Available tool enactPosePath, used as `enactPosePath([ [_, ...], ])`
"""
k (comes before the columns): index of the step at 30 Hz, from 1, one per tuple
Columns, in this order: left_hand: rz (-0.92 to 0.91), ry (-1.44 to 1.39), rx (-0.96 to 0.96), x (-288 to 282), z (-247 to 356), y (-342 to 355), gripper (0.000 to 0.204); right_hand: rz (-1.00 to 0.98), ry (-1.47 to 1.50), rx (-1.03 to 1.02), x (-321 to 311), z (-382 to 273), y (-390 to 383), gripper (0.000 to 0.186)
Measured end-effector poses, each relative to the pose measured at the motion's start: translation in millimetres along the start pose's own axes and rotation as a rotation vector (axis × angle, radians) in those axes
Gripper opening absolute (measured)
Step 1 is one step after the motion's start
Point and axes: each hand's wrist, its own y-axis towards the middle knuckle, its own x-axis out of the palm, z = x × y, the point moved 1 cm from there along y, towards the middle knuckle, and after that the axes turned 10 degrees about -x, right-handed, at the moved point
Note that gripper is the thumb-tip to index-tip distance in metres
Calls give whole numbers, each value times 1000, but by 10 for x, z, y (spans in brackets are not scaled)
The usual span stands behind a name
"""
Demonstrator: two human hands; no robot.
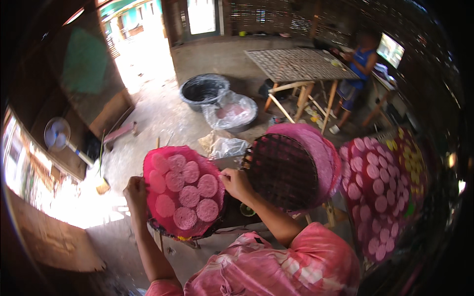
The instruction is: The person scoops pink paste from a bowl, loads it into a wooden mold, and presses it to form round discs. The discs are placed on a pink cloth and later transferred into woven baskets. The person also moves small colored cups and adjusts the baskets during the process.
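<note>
In front of me lies a round tray covered with a bright pink cloth [157, 197], and several flat, round, pale-pink discs [189, 196] with a rough, lacy surface rest on it. My left hand [134, 190] is closed at the cloth's left edge, fingers curled in. Across from it, my right hand [237, 182] pinches at the right edge, close to one disc. The fingertips are small in view, so the exact grip is hard to see. A dark round woven tray [282, 170] stands just right of my right hand, overlapping a stack of pink cloth rounds [323, 158].
A pink cloth with many discs [363, 197] spreads at the right. Beyond are a black tub [205, 88], a plastic-lined basin [232, 111] and a woven-top table [301, 64], with a person in blue [363, 61] beside it. A fan [58, 133] stands left.
</note>
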Motion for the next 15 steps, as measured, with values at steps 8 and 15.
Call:
enactPosePath([
  [8, -445, -288, 257, 640, 1756, -287, 14, 393, -101, 147, -2059, -423, -424, 10],
  [15, -854, -691, 717, 2294, 3920, -996, 33, 897, -1214, 463, -4619, -925, -1810, 44],
])
